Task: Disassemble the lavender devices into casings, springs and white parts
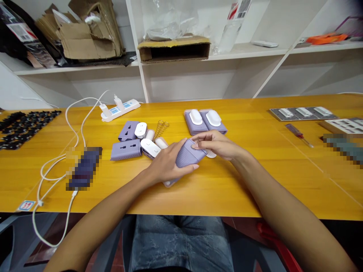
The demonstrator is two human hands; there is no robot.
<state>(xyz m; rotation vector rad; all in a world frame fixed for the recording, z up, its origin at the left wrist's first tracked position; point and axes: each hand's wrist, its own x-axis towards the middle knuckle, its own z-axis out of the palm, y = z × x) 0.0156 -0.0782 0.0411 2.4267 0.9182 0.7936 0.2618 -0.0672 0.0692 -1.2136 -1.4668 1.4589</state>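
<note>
Just right of the middle of the table, both my hands are on a purple ribbed plastic casing (188, 155), held tilted. My left hand (164, 163) grips its near left side, thumb along the lower edge. At its far right end my right hand (215, 145) has thumb and fingers closed; a white rounded piece (210, 153) shows beneath. Left of them lie purple casing shells (126, 150), a white oval part (151, 147), a white round-ended part (141, 129), white cylinders (149, 134) and coil springs (161, 127). Beyond stand two purple casings (195, 127) with white oval tops.
A white power strip (120, 110) with plugs and a looping white cable (42, 177) lie left, by a blurred phone (85, 168). Black parts (25, 126) cover the far left. Right are a screwdriver (296, 132) and a plate with white pieces (303, 112). White shelving (176, 81) stands behind.
</note>
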